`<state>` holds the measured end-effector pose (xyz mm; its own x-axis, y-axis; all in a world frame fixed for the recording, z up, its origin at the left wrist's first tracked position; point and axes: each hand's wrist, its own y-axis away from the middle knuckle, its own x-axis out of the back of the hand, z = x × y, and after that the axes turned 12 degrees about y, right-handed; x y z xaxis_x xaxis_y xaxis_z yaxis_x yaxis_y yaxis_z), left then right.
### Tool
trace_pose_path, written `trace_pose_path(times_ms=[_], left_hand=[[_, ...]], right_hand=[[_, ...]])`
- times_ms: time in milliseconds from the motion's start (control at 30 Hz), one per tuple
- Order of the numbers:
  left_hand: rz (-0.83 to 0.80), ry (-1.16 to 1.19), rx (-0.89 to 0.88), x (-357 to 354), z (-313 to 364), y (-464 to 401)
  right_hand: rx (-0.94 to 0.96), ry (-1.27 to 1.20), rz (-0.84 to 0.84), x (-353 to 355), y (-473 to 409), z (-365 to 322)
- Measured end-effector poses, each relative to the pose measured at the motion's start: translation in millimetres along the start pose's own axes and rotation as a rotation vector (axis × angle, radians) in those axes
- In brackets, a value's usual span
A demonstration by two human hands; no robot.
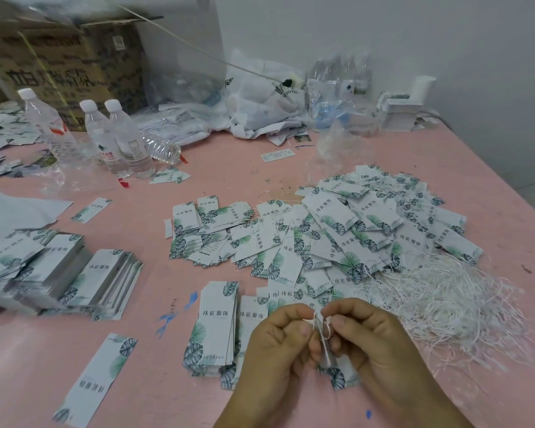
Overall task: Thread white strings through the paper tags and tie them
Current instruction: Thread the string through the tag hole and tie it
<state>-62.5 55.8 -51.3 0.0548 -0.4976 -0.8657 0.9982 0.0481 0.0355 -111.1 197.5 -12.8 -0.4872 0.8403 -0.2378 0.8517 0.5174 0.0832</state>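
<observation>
Pinching a white string [319,330] from both sides, the left hand [278,344] and right hand [368,341] meet low in the head view, just on the near side of the big heap of finished tags [352,233]. Left thumb and forefinger are closed together on one part of the string; right thumb and forefinger are closed on another part just beside it. The remaining fingers of both hands curl inward.

The paper tag [337,376] hangs below the pinch, between the two hands, its long axis running roughly up and down toward the wearer. Only its leaf-printed lower end shows; the hole and upper part are hidden behind the fingers. String runs from the fingertips down toward that hidden top edge.

The relation that matters: both string ends sit above the tag, between the fingertips, with the hands about equally near. My reading is that the knot is being formed or drawn tight, though I cannot tell whether a loop is already made.

The pile of loose strings [445,307] lies just right of the heap's near edge, closest to the right hand. Unthreaded tag stacks [217,322] lie on the pink table [136,381] left of the heap's near edge, just beside the left hand.
</observation>
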Motion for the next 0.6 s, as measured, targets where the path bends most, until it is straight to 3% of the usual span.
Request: trace_pose_path(times_ms=[100, 233, 333, 467, 533, 600], left_hand=[[-0.022, -0.088, -0.028, 0, 0, 0], [-0.017, -0.03, -0.043, 1, 1, 0], [0.023, 0.028, -0.064, 1, 6, 2], [0.042, 0.116, -0.069, -3, 17, 1], [-0.006, 0.241, -0.08, -4, 27, 0], [-0.19, 0.438, -0.076, -6, 38, 0]], right_hand=[[0.053, 0.036, 0.025, 2, 2, -2], [0.094, 0.025, 0.116, 9, 1, -2], [0.178, -0.1, 0.13, 12, 0, -6], [0.155, -0.269, 0.109, 15, 0, -13], [0.11, -0.292, 0.083, 12, -1, -16], [0.043, -0.33, 0.018, 8, -1, -15]])
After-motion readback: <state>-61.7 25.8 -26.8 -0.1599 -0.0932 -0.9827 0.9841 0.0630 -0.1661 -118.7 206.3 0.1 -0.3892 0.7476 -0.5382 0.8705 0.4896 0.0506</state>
